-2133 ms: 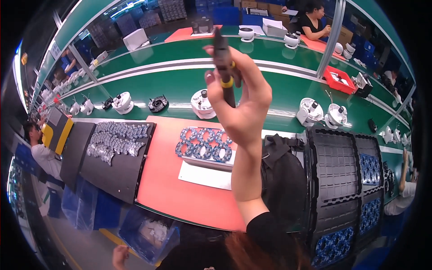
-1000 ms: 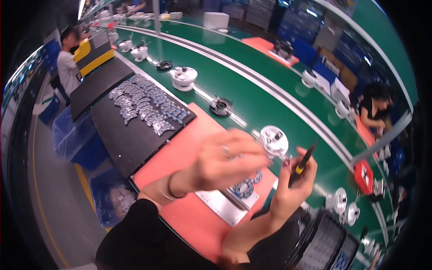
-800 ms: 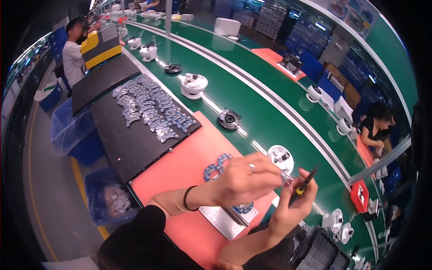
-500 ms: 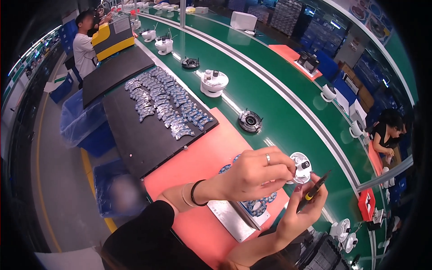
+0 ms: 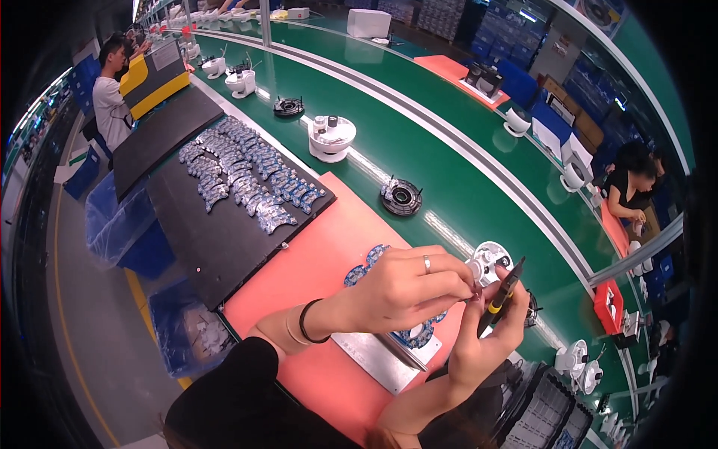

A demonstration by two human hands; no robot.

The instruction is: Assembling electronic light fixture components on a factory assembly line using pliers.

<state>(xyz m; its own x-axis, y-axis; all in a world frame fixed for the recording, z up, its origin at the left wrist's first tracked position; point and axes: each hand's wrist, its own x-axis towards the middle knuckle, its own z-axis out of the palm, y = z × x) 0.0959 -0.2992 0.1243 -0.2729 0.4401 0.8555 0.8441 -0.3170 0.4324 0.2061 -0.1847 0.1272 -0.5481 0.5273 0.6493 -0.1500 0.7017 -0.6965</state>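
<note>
My left hand, with a ring and a black wristband, is closed in a pinch; whatever lies between its fingertips is too small to make out. My right hand grips a slim black tool with a yellow band, its dark tip pointing up and away. The fingertips of both hands meet in the air above the workbench. Below them are blue round circuit boards, partly covered by my left hand, beside a silver metal plate. Just beyond the fingertips is a white plastic housing on the green conveyor.
A salmon mat covers the bench. Several rows of blue circuit boards lie on a black board at left. The conveyor carries a black round part and another white housing. Blue bins stand at left; co-workers sit farther off.
The view has shifted, so the bench and conveyor parts appear farther left. My hands have drawn closer, and their fingertips now meet. The tool stays in my right hand.
</note>
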